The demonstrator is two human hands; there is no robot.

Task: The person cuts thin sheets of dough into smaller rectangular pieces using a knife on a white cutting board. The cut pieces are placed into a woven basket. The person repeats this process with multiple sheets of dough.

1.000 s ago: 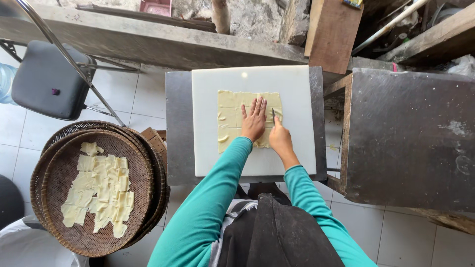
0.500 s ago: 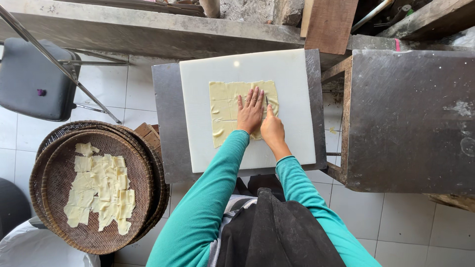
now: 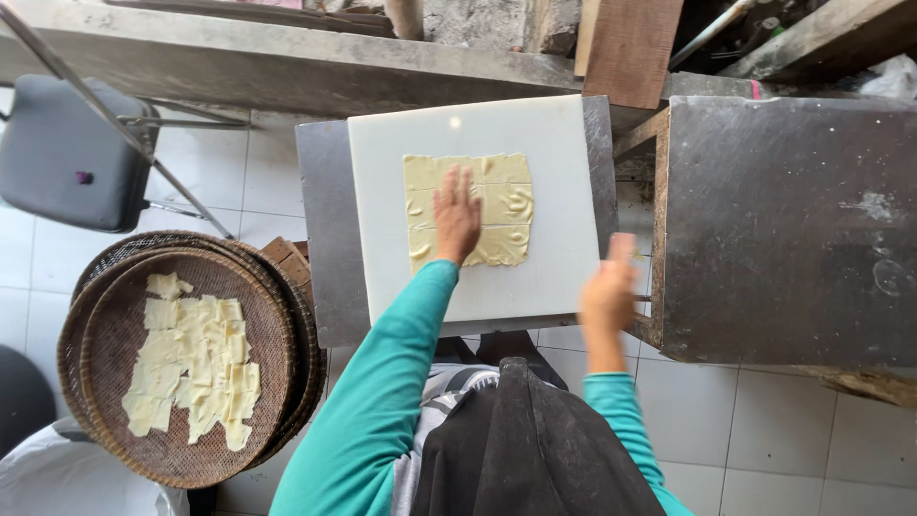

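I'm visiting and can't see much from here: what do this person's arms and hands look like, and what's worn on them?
Both arms wear long teal sleeves ending at the wrists. The left hand and right hand are bare: no gloves, and no rings or watch that I can make out.

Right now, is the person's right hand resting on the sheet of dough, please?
No, the right hand is off the dough sheet, at the white board's right edge; only the left hand presses it.
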